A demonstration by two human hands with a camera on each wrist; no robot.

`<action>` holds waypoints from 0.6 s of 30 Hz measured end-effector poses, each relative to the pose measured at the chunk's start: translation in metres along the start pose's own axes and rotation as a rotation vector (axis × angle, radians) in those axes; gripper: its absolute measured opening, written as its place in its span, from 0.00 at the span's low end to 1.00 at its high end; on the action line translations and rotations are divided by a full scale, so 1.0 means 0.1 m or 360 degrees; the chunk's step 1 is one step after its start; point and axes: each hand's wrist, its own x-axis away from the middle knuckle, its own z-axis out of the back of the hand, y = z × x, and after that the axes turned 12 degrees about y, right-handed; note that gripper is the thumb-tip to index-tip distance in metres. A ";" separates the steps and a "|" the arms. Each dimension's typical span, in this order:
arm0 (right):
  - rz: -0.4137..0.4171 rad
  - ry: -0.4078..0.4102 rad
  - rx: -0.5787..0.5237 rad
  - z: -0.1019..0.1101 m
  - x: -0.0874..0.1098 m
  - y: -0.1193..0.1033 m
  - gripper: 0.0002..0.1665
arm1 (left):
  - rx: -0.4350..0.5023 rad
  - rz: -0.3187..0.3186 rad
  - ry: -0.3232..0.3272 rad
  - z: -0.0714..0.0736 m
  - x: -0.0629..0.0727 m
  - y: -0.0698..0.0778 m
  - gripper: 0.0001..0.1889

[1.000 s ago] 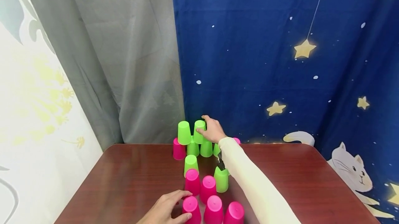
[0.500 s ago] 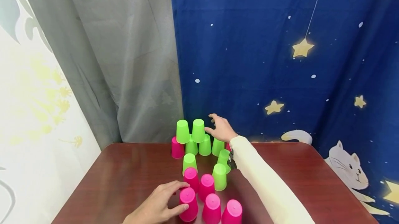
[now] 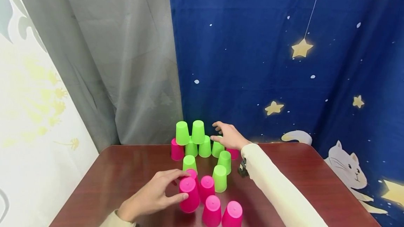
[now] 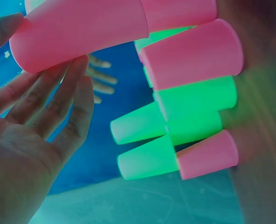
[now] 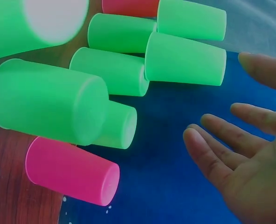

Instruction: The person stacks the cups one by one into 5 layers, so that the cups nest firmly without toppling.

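My left hand [image 3: 151, 195] grips an upside-down pink plastic cup [image 3: 189, 199] between thumb and fingers. The left wrist view shows this pink cup [image 4: 82, 30] raised above the table surface. My right hand [image 3: 231, 136] hangs in the air at the back, fingers spread and holding nothing. Just left of it stands an upside-down green cup [image 3: 198, 133], apart from the fingertips. Beside that one is another green cup [image 3: 182, 134]; both rest on top of the back row of cups. That row has green cups [image 3: 204, 147] in the middle and a pink cup [image 3: 177, 149] at its left end.
Two pink cups, one [image 3: 212, 211] left of the other [image 3: 233, 214], stand at the front. Behind them are a pink cup [image 3: 207, 189] and several green cups [image 3: 220, 178]. The brown table [image 3: 126, 171] ends at the curtains [image 3: 221, 62].
My left hand has lifted the pink cup from the front row and moved it forward. The right hand has drawn away to the right from the upper green cup, which stays on the row.
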 end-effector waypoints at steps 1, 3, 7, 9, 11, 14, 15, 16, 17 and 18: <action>0.0008 -0.0003 0.0005 0.01 0.03 0.00 0.32 | 0.0001 -0.0017 0.0005 0.02 -0.03 0.01 0.25; 0.0035 -0.0002 0.0013 0.03 0.09 0.01 0.31 | 0.0006 -0.0047 0.0016 0.06 -0.08 0.01 0.25; 0.0084 -0.0021 0.0007 0.07 0.21 0.05 0.30 | -0.0030 -0.0119 0.0037 0.13 -0.20 0.01 0.23; 0.0117 -0.0039 0.0003 0.09 0.29 0.08 0.30 | -0.0057 -0.0148 0.0050 0.15 -0.26 0.01 0.23; 0.0139 -0.0053 0.0001 0.11 0.38 0.11 0.29 | -0.0082 -0.0152 0.0059 0.17 -0.33 0.01 0.23; 0.0192 -0.0075 -0.0001 0.13 0.51 0.15 0.28 | -0.0122 -0.0131 0.0068 0.19 -0.45 0.01 0.23; 0.0210 -0.0085 -0.0002 0.13 0.55 0.15 0.28 | -0.0130 -0.0120 0.0064 0.19 -0.49 0.01 0.23; 0.0227 -0.0097 -0.0009 0.14 0.60 0.16 0.28 | -0.0140 -0.0110 0.0060 0.20 -0.53 0.01 0.23; 0.0244 -0.0111 -0.0016 0.15 0.64 0.16 0.28 | -0.0154 -0.0104 0.0060 0.20 -0.57 0.01 0.23; 0.0263 -0.0125 -0.0030 0.16 0.69 0.17 0.28 | -0.0169 -0.0097 0.0058 0.20 -0.61 0.01 0.23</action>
